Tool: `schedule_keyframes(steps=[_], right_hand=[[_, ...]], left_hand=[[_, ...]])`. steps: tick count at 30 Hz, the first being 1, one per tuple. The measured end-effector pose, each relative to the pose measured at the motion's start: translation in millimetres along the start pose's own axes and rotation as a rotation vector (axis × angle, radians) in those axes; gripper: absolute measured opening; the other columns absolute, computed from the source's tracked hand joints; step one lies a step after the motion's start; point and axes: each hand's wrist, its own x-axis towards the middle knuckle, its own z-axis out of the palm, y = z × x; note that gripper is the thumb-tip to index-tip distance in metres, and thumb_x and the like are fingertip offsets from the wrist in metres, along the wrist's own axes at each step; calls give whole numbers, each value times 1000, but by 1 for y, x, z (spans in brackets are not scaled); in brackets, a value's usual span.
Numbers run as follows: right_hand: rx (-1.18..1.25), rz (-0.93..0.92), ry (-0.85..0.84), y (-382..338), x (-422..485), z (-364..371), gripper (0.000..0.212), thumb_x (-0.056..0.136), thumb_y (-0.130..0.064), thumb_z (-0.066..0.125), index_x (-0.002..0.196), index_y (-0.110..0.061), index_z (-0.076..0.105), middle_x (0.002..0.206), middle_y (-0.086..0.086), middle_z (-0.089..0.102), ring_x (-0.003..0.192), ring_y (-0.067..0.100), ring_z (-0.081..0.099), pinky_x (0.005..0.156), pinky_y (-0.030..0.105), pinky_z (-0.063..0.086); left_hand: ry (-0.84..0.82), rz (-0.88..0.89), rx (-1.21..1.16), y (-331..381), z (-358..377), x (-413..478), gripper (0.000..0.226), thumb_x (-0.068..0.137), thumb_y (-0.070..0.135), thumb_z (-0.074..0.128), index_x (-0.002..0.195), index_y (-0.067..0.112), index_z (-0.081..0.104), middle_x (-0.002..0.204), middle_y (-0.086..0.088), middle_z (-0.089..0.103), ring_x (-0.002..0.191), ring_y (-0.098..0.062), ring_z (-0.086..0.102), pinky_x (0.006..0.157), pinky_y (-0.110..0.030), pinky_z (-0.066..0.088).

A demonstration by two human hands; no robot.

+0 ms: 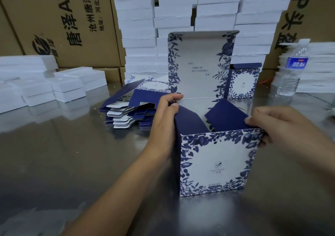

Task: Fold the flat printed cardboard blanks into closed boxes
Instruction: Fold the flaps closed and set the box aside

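Note:
A blue-and-white floral box [215, 163] stands upright on the steel table, its lid flap [197, 63] raised straight up at the back. Two dark blue side flaps lean inward over the open top. My left hand [163, 125] grips the box's left wall, thumb and fingers pinching the left flap near the back corner. My right hand [277, 125] holds the right top corner, fingers curled over the rim beside the right flap. A pile of flat printed blanks [126, 109] lies to the left behind my left hand.
Another folded box [242, 82] with its tab up stands behind on the right. White foam trays [174, 14] are stacked high at the back and low at the left [45, 83]. A water bottle [291, 69] stands at the right. Brown cartons [59, 23] line the wall.

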Motion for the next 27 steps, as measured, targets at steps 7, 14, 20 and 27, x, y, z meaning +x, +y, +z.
schedule_keyframes(steps=[7, 14, 20, 27], right_hand=[[282, 178, -68, -9, 8, 3, 36, 84, -10, 60, 48, -15, 62, 56, 4, 63, 42, 12, 56, 40, 11, 41], [333, 216, -31, -3, 15, 6, 30, 79, -4, 56, 51, -13, 62, 57, 11, 59, 39, 17, 52, 40, 16, 43], [347, 328, 35, -7, 31, 14, 6, 79, -15, 62, 74, -11, 63, 52, 0, 64, 40, 16, 57, 45, 16, 40], [280, 307, 119, -8, 43, 15, 13, 82, -14, 63, 70, -11, 58, 40, -5, 57, 31, 9, 51, 32, 9, 31]], left_hand=[[-49, -16, -6, 2, 1, -2, 31, 97, 9, 31, 94, 26, 57, 64, 24, 60, 56, 5, 53, 50, -11, 41], [-56, -12, -5, 3, 3, -3, 31, 97, 9, 31, 94, 25, 57, 60, 27, 59, 56, 6, 54, 51, -11, 41], [-67, -20, -11, 1, 2, -3, 32, 97, 9, 31, 93, 26, 58, 62, 25, 59, 58, 4, 53, 52, -12, 42], [-66, -15, -17, 2, 1, -1, 31, 96, 8, 32, 92, 26, 57, 80, 13, 54, 57, 3, 51, 52, -12, 40]])
